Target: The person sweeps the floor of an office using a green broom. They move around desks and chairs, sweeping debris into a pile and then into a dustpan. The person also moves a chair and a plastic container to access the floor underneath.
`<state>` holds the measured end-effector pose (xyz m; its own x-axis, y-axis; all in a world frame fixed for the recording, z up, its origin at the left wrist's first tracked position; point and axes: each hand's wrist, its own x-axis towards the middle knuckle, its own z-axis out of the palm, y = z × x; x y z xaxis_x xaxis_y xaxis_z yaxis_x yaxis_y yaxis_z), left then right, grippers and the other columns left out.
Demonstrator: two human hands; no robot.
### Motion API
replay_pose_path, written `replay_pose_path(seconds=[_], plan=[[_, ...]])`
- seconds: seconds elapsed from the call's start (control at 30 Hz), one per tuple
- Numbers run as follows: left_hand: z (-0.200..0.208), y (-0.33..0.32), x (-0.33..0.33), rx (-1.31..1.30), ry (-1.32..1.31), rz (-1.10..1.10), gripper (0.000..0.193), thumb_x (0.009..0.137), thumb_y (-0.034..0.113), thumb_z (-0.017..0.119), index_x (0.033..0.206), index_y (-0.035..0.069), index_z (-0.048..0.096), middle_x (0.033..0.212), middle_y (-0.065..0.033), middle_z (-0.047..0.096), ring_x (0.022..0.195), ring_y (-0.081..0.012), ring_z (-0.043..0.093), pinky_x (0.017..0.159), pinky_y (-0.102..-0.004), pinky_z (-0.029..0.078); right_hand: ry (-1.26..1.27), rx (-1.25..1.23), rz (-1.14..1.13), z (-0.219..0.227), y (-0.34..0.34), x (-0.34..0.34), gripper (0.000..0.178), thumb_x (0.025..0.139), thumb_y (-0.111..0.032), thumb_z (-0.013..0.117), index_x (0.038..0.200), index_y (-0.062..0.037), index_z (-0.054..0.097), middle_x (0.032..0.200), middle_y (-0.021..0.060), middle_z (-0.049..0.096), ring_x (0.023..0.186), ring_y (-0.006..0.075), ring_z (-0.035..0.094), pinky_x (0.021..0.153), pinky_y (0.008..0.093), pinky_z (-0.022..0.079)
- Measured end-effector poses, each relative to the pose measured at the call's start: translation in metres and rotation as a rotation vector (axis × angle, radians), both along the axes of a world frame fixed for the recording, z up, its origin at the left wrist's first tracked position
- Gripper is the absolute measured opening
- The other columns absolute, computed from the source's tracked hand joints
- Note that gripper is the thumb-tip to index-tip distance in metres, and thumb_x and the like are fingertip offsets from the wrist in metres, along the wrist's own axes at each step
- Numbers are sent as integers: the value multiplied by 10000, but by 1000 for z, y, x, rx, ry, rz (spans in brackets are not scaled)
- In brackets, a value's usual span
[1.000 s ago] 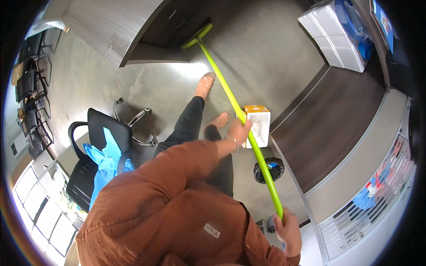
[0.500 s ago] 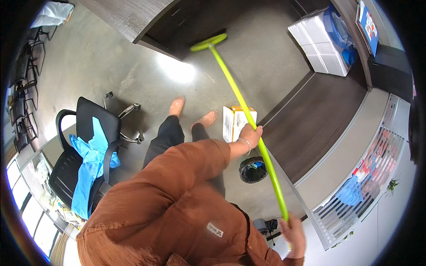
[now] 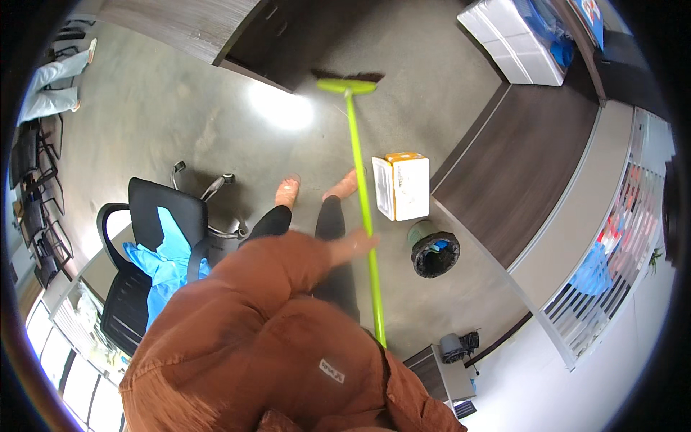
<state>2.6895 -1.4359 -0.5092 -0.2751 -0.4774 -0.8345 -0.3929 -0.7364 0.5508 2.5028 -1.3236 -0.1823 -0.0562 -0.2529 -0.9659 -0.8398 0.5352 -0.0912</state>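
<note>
My left hand (image 3: pixel 353 246), blurred by motion, is closed around the middle of the lime-green handle of a broom (image 3: pixel 364 189). The handle runs up to a green head with dark bristles on the grey floor, beyond my feet. Its near end reaches the brown sleeve on my right side, and my right hand is hidden there. To the right of the handle are a white and orange box (image 3: pixel 412 189) and a bin (image 3: pixel 435 253) lined with a black bag.
A black office chair (image 3: pixel 167 223) with a blue garment stands at left. A dark wooden desk (image 3: pixel 515 173) lies to the right, a white wrapped box (image 3: pixel 512 43) beyond it. Another cabinet corner (image 3: pixel 216 43) juts in at the top. A person's legs (image 3: pixel 54 93) show far left.
The broom head has moved nearer me and a little right, and the handle now stands steeper. My left hand has shifted left, and my right hand has gone out of sight.
</note>
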Motion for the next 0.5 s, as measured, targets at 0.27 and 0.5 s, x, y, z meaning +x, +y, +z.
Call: replay_pose_path(seconds=[0.27,0.5], plan=[[72,46,17,-43,202,-184,436,857,423,554,798,-6,599,589,-104,573,501,-208,562,522,-348,468,104,83,-270,53,74,12,285,917,-310,472,868,-30,491,708,103,555,666,225,569,590,351,446],[48,-94,-40,-11,394,222,413,904,414,503,975,7,523,771,-45,577,574,-126,547,522,-277,457,-27,-417,-457,-121,-90,18,324,944,-303,366,760,-51,450,474,61,482,382,182,484,398,325,402]])
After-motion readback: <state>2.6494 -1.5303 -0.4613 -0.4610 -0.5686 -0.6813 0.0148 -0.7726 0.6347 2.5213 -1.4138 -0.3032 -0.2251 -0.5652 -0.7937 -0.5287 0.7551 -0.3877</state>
